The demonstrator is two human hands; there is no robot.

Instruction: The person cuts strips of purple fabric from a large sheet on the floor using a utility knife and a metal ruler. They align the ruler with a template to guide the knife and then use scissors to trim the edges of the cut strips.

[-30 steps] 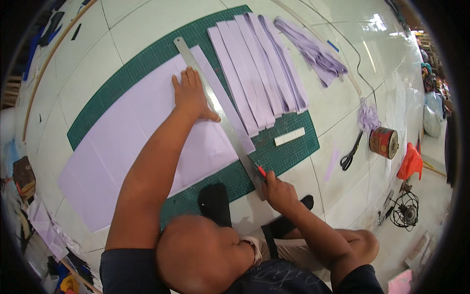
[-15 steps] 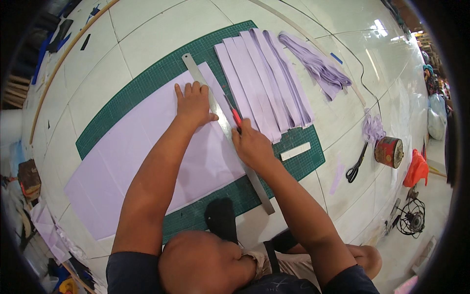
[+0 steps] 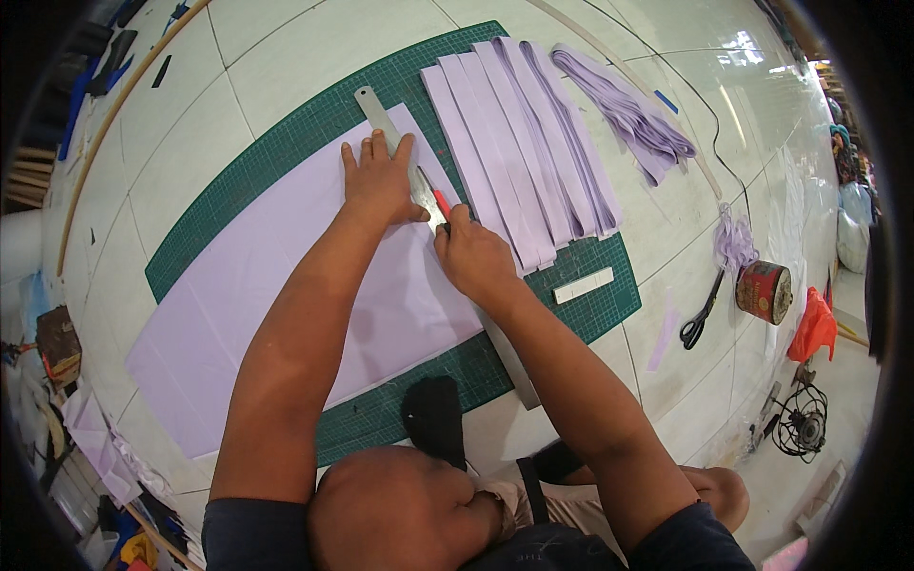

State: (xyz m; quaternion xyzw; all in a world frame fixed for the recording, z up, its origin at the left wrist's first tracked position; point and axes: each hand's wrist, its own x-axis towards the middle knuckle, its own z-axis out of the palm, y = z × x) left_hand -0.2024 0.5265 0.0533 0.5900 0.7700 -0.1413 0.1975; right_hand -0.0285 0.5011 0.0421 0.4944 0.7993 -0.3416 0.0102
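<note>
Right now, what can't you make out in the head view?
Head view:
Red cutter's rear grip: covered by the right hand.
Part of the steel ruler: under that hand.
Blade tip: too small to tell whether it touches the lilac cloth.
Cloth's layer count: edges too fine.
Pink item, lower right: cut off by the picture's dark rim.

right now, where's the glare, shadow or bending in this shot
in the head view, strong glare sits on the floor toward the upper right; in the head view, the mat's far edge bows from fisheye bending, and the corners fall to black; in the head view, soft shadow darkens the cloth between the forearms
</note>
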